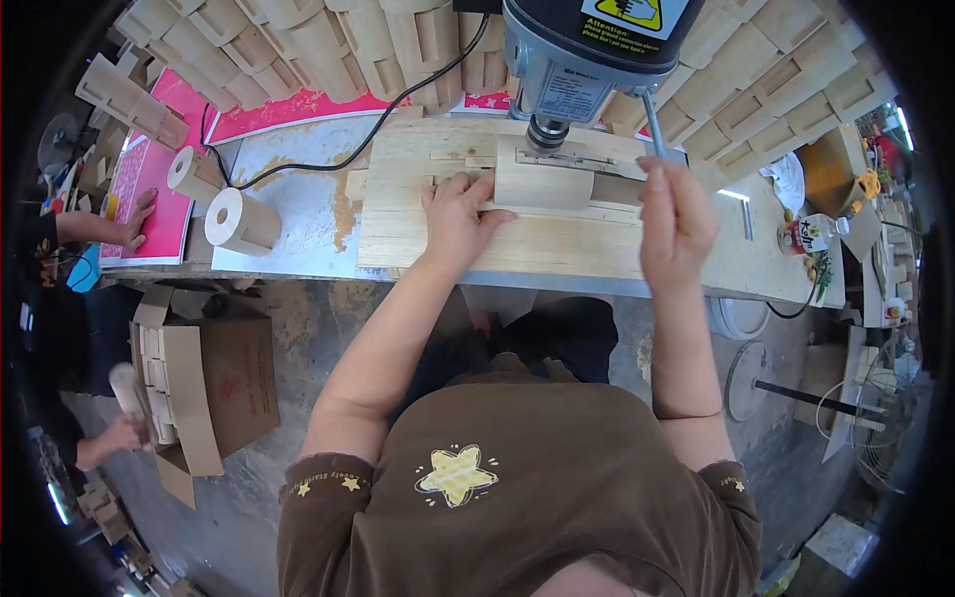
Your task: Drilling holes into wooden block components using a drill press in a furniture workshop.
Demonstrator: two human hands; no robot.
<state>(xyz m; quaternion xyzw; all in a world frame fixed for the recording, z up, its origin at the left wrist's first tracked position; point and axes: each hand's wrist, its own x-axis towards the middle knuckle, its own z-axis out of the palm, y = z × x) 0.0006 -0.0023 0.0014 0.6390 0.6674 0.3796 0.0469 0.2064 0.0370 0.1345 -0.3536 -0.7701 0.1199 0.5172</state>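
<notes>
Landmark: drill press (pixel 587 50). Yellow-black warning label (pixel 629 14) on its head, grey plate label (pixel 574 95) below. Open brown cardboard box (pixel 214 388) on floor, far lower-left.

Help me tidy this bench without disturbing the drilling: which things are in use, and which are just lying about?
In use:
curved wooden piece under the left hand
drill press with its chuck
feed lever gripped by the right hand
wooden jig board

Lying about:
two paper rolls
stacked curved wooden pieces
cardboard box
glue bottle
</notes>
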